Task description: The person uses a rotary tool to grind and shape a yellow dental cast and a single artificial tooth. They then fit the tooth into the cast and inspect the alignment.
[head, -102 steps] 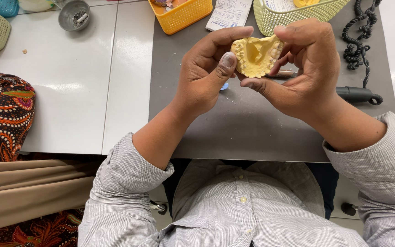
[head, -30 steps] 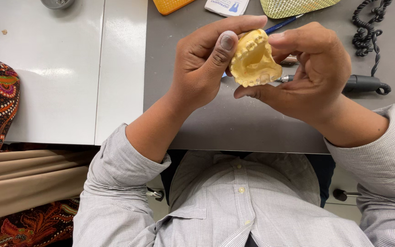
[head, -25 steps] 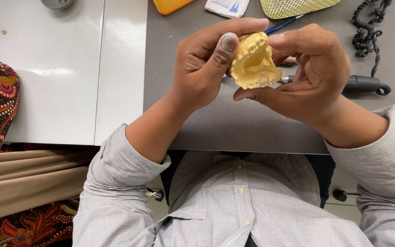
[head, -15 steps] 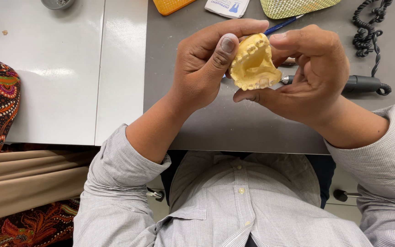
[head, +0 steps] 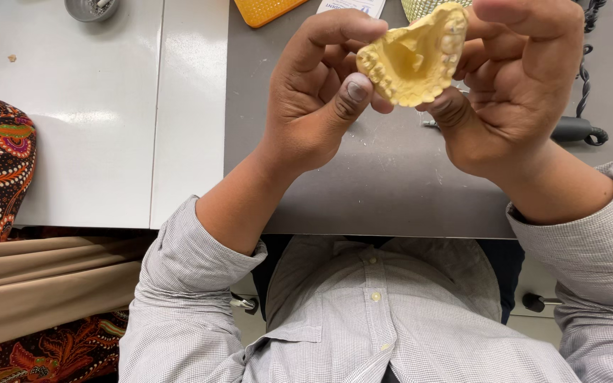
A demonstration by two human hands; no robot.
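We are holding a yellow dental cast [head: 414,58] up off the grey mat [head: 391,177], between both hands, w/ the tooth row and hollow palate side turned toward the camera, apparently so the arch can be read from above.

L hand [head: 313,99]: fingers are curling round the cast's left edge, thumb [head: 345,99] pressing just under the front rim. Closed on the cast, not clenched.

R hand [head: 519,85]: fingers are wrapping over the cast's right side and top, thumb tip touching the lower rim. Also closed on it. We judge the two-sided grip is steadying a brittle piece at its edges and keeping the teeth unobstructed.

Cast is well above the bench, touching nothing but the two hands.

Packages, labels etc.:
- White printed label or card [head: 352,6] at top edge, between the trays; only a corner showing.
- Orange mesh tray [head: 271,8] at top, left of the card, corner only.
- Pale green mesh basket [head: 420,7] at top, mostly hidden behind the cast.
- Small grey round cup [head: 92,7], top left, on white table [head: 108,106].
- Black handpiece [head: 580,129] w/ coiled cord lying on the mat behind the R hand.
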